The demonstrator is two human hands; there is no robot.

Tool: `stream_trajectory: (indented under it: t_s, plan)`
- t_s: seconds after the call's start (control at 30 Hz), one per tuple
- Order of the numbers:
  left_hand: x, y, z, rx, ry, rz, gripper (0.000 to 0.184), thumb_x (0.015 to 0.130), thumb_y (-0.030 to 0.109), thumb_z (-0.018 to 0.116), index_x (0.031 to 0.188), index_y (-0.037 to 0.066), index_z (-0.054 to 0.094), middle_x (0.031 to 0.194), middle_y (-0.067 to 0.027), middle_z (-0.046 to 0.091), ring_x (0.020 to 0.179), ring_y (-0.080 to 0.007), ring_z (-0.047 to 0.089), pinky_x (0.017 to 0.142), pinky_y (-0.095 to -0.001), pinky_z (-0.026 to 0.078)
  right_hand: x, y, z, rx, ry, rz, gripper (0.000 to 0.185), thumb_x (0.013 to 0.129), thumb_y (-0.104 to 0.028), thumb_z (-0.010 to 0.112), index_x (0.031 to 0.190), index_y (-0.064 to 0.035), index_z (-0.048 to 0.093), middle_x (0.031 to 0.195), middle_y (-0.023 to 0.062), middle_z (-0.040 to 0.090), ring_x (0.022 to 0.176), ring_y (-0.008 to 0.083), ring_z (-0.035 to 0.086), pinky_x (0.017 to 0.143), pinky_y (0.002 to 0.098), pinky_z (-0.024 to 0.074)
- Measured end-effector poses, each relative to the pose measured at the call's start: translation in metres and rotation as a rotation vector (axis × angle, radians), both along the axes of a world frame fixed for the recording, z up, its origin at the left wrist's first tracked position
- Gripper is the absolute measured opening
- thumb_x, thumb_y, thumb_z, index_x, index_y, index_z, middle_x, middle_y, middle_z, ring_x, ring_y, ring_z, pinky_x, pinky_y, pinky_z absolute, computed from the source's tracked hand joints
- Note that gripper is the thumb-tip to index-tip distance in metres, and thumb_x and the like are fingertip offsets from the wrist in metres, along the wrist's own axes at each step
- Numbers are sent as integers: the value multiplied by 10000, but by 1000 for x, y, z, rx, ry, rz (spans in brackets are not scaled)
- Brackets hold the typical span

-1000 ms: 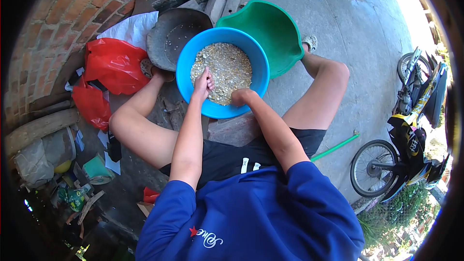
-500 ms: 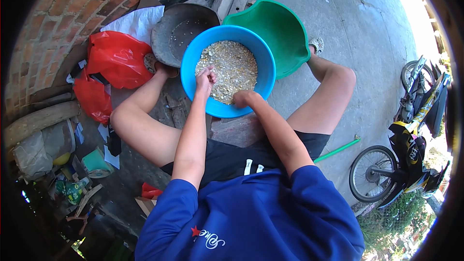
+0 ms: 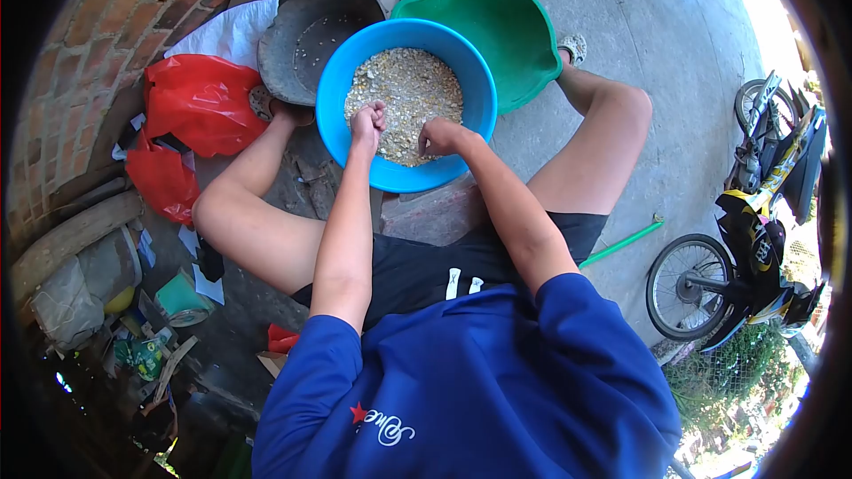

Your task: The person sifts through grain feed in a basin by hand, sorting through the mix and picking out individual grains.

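Note:
A round blue basin (image 3: 481, 89) stands between my legs, its bottom covered with pale yellow and whitish grain-like pieces (image 3: 408, 89). Over the left side of the pieces is my left hand (image 3: 367, 124), closed with its fingers curled; whatever it holds is hidden. My right hand (image 3: 441, 137) is at the near right part of the basin, fingers bent down to the pieces and pressed together; what lies between them is too small to make out. The two hands are apart.
Behind the basin are a dark, worn pan (image 3: 306, 44) with a few scattered pieces and a green basin (image 3: 497, 27). Red plastic bags (image 3: 200, 106) lie at the left by a brick wall (image 3: 124, 27). A motorcycle (image 3: 745, 231) is at the right.
The view has shifted, so the basin appears higher. My right hand has lifted from the near edge of the pieces, and more of its fingers show. My left hand stays curled.

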State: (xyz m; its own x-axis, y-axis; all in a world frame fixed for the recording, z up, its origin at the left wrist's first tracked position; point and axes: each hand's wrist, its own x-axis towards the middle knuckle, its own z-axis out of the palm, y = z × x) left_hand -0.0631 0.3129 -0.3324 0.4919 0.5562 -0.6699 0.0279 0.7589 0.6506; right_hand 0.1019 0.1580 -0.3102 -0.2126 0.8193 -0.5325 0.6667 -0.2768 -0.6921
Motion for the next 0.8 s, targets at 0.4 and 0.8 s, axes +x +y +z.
stream_trajectory:
  t_s: [0.4,0.8]
  plan:
    - [5,-16,23,211,289,-274,271,956,211,603,1071,18,755,625,96,348,508,-33,325,458,-241,288,-9,-13,8,-120,-127,-54,228,775,-89,715,965,-168,814,1067,117,768,1010,319,729,888,425,583]
    - [-16,-18,-13,628,522,-850,255,838,265,782,963,44,809,909,-151,782,852,-236,749,806,-370,563,-14,-15,-5,-16,-230,27,184,787,-131,646,920,-106,771,1005,160,755,960,368,714,834,480,569]
